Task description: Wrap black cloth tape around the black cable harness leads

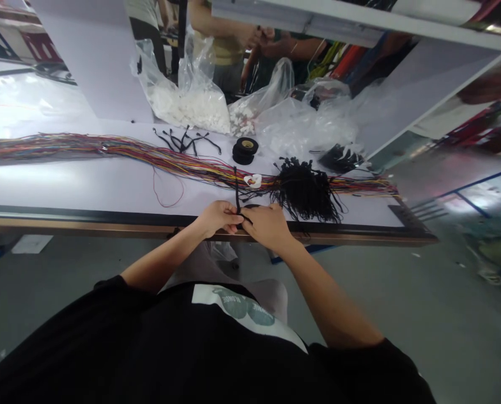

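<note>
At the front edge of the table my left hand (221, 219) and my right hand (268, 225) are close together. Between them is a short black cable (237, 191), one end standing up above my fingers. My left fingers pinch it low down; my right fingers are closed around its lower part, which is mostly hidden. Just beyond my hands runs a long bundle of coloured wires (170, 163), with a white piece (253, 180) on it. A heap of black cables (304, 191) lies to the right of my right hand, over the bundle.
Several loose black cables (185, 140) lie behind the bundle, next to black tape rolls (245, 150). Clear bags of white parts (191, 106) line the back, under a shelf (338, 14). Another person's hands (261, 38) show beyond. A dark strip edges the table (86, 216).
</note>
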`<state>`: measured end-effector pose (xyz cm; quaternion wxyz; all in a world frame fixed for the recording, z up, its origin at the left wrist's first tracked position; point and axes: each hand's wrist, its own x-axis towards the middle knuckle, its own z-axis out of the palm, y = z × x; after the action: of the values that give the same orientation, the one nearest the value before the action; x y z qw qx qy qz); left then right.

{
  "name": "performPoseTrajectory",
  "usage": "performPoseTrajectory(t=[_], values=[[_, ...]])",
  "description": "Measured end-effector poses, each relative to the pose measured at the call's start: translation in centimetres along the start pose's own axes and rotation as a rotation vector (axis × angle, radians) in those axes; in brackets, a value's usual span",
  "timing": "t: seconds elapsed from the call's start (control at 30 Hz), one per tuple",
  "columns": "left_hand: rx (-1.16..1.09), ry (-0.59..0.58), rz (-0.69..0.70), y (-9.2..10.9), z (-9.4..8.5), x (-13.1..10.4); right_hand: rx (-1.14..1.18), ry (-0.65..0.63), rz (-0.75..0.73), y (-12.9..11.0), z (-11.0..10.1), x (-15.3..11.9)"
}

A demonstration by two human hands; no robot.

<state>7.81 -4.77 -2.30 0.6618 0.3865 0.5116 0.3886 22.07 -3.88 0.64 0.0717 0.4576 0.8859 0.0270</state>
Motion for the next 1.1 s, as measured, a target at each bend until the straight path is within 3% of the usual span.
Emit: performPoseTrajectory(t=[0.2, 0.5, 0.7, 0.93, 1.1], values=[[0.141, -0.023, -0.044, -0.8, -0.3, 0.6, -0.021, 0.050, -0.018, 0.0, 1.3, 0.2], [0.588, -0.117, 0.035, -0.3, -0.6, 0.2, -0.060, 0.057, -0.113, 0.7, 1.8, 0.5], [0.554, -0.185, -0.017, 0.2, -0.8, 0.2, -0.065, 0.048, -0.146, 0.6, 1.7, 0.7], [0.450, -0.095, -0.128, 0.6, -0.7, 0.8, -0.087, 0.088, -0.162, 0.5, 1.8, 1.7], [0.385, -0.105, -0.127, 1.1, -1.4, 1.6, -0.120, 0.103, -0.200, 0.5, 1.1, 3.1]])
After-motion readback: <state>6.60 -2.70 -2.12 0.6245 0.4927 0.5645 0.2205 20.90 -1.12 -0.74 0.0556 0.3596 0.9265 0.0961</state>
